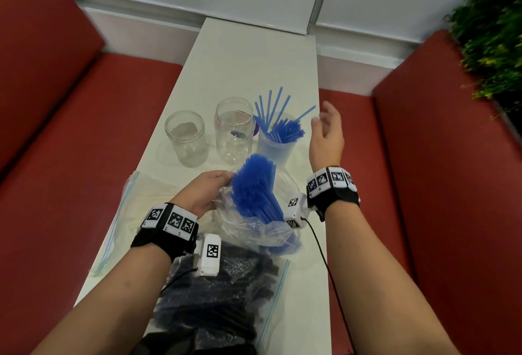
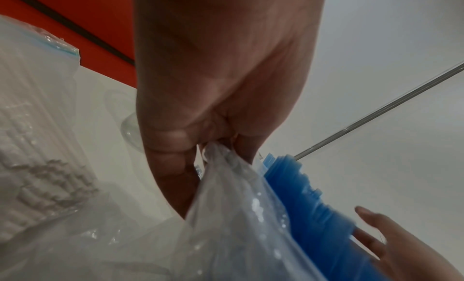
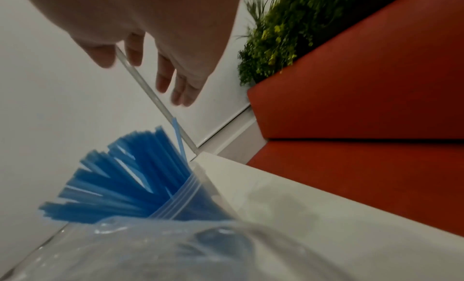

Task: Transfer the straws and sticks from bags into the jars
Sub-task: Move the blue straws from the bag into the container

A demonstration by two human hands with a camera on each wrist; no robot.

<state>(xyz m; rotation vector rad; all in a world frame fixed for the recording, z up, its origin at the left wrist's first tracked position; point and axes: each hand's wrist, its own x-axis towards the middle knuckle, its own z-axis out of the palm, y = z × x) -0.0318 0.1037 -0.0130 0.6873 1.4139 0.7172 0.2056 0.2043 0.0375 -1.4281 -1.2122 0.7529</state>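
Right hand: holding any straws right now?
No. The right hand hovers with fingers spread and empty beside the jar of blue straws, touching nothing.

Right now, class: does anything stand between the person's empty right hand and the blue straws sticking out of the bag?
Nothing visible does. The right hand hangs open in the air above the table, beside the jar already holding straws. The blue straws poke clear of the bag, whose edge the left hand pinches.

No readable text, labels, brands or numbers show anywhere.
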